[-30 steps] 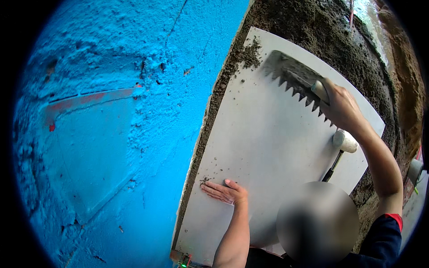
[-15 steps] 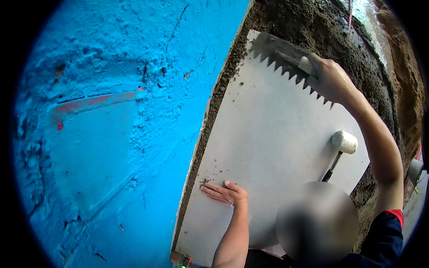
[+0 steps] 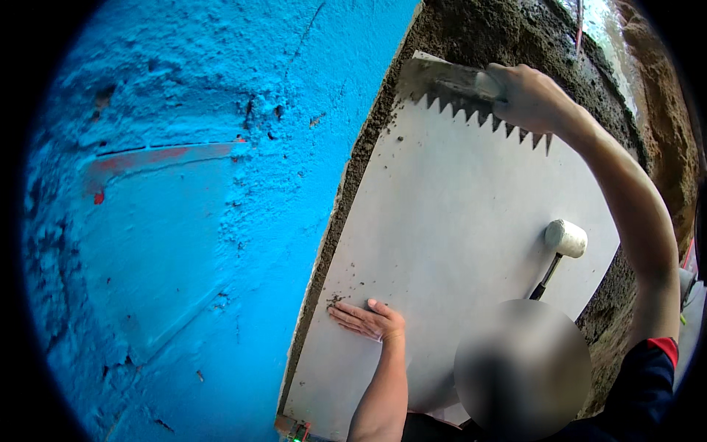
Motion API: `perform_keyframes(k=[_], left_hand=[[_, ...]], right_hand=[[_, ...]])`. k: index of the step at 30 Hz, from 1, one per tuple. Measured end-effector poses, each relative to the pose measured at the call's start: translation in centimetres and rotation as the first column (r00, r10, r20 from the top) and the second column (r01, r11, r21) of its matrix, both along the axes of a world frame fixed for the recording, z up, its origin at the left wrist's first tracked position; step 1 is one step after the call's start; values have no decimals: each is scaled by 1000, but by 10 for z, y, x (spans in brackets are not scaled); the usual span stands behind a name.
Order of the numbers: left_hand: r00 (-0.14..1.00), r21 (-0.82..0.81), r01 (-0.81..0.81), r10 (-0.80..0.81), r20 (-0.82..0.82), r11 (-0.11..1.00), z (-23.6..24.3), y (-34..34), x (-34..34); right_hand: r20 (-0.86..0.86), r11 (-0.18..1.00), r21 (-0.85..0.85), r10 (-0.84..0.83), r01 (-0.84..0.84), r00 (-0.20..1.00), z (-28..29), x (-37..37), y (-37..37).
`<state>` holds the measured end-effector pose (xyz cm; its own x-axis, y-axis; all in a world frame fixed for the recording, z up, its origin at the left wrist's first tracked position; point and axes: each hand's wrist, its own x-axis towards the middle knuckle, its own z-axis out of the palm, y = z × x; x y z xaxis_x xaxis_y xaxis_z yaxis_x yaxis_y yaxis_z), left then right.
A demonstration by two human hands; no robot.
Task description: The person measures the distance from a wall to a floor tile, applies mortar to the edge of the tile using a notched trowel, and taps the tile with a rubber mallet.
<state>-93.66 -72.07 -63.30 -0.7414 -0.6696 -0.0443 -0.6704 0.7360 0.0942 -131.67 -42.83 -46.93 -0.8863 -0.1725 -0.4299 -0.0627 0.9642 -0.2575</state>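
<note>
A large pale tile (image 3: 442,221) lies against dark mortar, its left edge beside the blue wall. With its fingers wrapped round the handle, my right hand (image 3: 534,99) holds a notched trowel (image 3: 449,88) over the tile's far edge. The trowel's toothed side faces me, and its blade is smeared with mortar. My left hand (image 3: 368,320) rests flat on the tile near the left edge, fingers stretched out, touching a few mortar crumbs (image 3: 336,300). On the tile's right part sits a white-headed mallet (image 3: 565,238) with a dark handle, touched by neither hand.
A rough blue wall (image 3: 177,243) runs along the left. Dark wet mortar (image 3: 479,33) spreads past the tile's far edge, with brown earth-like material (image 3: 659,103) at far right. A small device with a green light (image 3: 298,433) is at the tile's lower left corner. A blurred disc hides the lower middle.
My right hand has moved slightly farther away and left with the trowel, which has turned a little and now reaches over the tile's far left corner. My left hand stays nearly in place.
</note>
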Motion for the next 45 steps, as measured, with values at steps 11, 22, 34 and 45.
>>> perform_keyframes(k=[11, 22, 34, 45], left_hand=[[999, -8, 2, -3, -36, 1000, -2, 2, -1], [999, -16, 16, -17, -49, 1000, 3, -2, -2], [999, -3, 37, -37, -29, 999, -4, 4, -3], [998, -16, 55, -55, -36, 998, -1, 2, -3]], right_hand=[[-235, 947, 110, 321, -303, 917, -9, 0, 24], [70, 672, 434, 639, -600, 766, -27, -71, -82], [-22, 742, 507, 520, -439, 854, -22, -126, -32], [44, 750, 547, 417, -371, 908, -7, -155, -23]])
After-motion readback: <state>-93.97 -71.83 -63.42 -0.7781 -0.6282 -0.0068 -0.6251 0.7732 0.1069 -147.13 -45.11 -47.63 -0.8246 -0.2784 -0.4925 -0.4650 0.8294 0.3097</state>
